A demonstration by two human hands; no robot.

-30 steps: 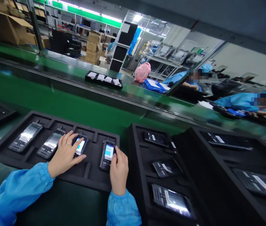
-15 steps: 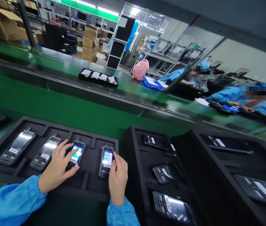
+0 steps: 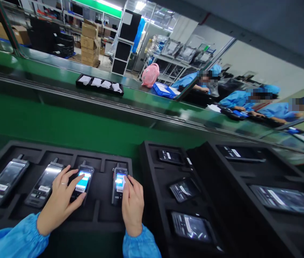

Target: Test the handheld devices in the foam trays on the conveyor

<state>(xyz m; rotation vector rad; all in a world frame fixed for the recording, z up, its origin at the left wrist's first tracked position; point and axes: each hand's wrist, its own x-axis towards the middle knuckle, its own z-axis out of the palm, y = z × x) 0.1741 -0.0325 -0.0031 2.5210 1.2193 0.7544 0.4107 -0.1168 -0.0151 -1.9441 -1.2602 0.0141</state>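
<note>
A black foam tray [image 3: 98,215] in front of me holds several handsets side by side. My left hand [image 3: 59,200] rests on the third handset [image 3: 83,179], whose screen is lit; the fingers are spread and the thumb lies along its right edge. My right hand [image 3: 132,202] rests on the fourth handset [image 3: 119,182], also lit, with fingertips curled on its screen. Neither device is lifted out of its slot. The two handsets [image 3: 4,182] to the left have dark screens.
Two more black foam trays [image 3: 154,200] with bagged handsets stand to the right. A green conveyor belt [image 3: 60,118] runs behind, carrying a black tray of white packets [image 3: 99,84]. Across it sit a pink fan [image 3: 150,75] and several people in blue coats.
My view has shifted right and up, so the trays sit lower and further left. Both hands stay on the same two lit handsets, fingers shifting slightly on the screens.
</note>
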